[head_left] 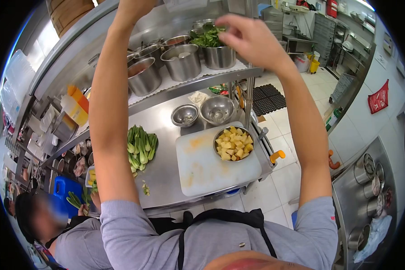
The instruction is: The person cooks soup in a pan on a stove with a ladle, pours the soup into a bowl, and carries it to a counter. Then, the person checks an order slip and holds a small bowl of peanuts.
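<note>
My left hand (137, 8) is raised at the top edge of the view, over the upper shelf; its fingers are cut off by the frame. Beside a steel pot (219, 57) of leafy greens (208, 36), my right hand (252, 39) is raised with its fingers bent, somewhat blurred; whether it grips anything is unclear. More steel pots (181, 63) stand on the shelf to the left. Below, a bowl of yellow chunks (233, 143) rests on a stained white cutting board (202, 173). Green leafy stalks (141, 146) lie on the steel table.
Two steel bowls (217, 110) (185, 115) stand behind the board. Another person (78, 240) works at the lower left, near a blue container (66, 193). A steel counter (346, 198) with pots is at the right. An orange-handled part (278, 155) sticks out by the table's right edge.
</note>
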`<move>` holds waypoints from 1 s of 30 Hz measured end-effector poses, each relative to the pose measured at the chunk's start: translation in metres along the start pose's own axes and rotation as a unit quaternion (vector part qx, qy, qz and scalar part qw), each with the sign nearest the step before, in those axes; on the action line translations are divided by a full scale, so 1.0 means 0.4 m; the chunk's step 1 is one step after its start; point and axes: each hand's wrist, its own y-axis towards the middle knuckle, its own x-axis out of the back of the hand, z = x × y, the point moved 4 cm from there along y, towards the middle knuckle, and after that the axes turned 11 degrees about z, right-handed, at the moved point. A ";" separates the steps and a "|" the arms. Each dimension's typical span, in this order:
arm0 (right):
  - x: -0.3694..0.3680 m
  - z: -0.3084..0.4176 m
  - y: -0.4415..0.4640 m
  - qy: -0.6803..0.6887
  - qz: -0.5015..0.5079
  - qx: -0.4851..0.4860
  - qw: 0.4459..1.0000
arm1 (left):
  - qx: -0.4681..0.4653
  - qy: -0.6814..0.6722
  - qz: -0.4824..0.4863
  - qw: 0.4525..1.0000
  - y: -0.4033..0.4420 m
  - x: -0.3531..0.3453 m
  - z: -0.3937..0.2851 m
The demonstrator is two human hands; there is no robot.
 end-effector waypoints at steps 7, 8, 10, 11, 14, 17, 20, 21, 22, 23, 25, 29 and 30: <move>0.075 -0.037 0.213 -0.046 -0.193 0.029 0.980 | 0.047 -0.048 0.008 0.998 -0.002 0.008 0.025; 0.077 -0.051 0.232 -0.047 -0.194 0.028 0.980 | 0.057 -0.041 0.017 0.997 -0.005 0.008 0.025; 0.072 -0.057 0.265 -0.059 -0.150 0.087 0.983 | 0.060 -0.065 0.022 0.996 -0.003 0.007 0.039; 0.072 -0.067 0.276 -0.058 -0.149 0.088 0.983 | 0.065 -0.088 0.027 0.994 -0.005 0.006 0.048; 0.074 -0.065 0.287 -0.088 -0.141 0.107 0.980 | 0.106 -0.094 0.027 0.990 -0.005 0.012 0.054; 0.078 -0.077 0.295 0.113 -0.029 -0.023 0.993 | 0.142 -0.133 0.056 0.979 -0.001 0.016 0.052; 0.069 -0.099 0.301 0.182 -0.006 -0.050 0.982 | 0.121 -0.120 0.058 0.984 -0.001 0.012 0.053; 0.069 -0.101 0.306 0.165 -0.010 -0.044 0.985 | 0.122 -0.121 0.058 0.983 -0.002 0.010 0.053; 0.069 -0.101 0.309 0.148 -0.013 -0.036 0.988 | 0.130 -0.129 0.051 0.982 -0.006 0.010 0.052; 0.067 -0.102 0.309 0.149 -0.012 -0.037 0.988 | 0.137 -0.135 0.043 0.980 -0.009 0.012 0.053; 0.069 -0.089 0.303 0.177 -0.040 -0.023 0.983 | 0.132 -0.137 0.056 0.980 -0.010 0.014 0.062; 0.062 -0.083 0.295 0.195 -0.061 -0.029 0.978 | 0.059 -0.135 0.102 0.984 -0.024 -0.004 0.059; 0.060 -0.084 0.296 0.187 -0.058 -0.027 0.980 | 0.060 -0.134 0.103 0.984 -0.030 -0.005 0.057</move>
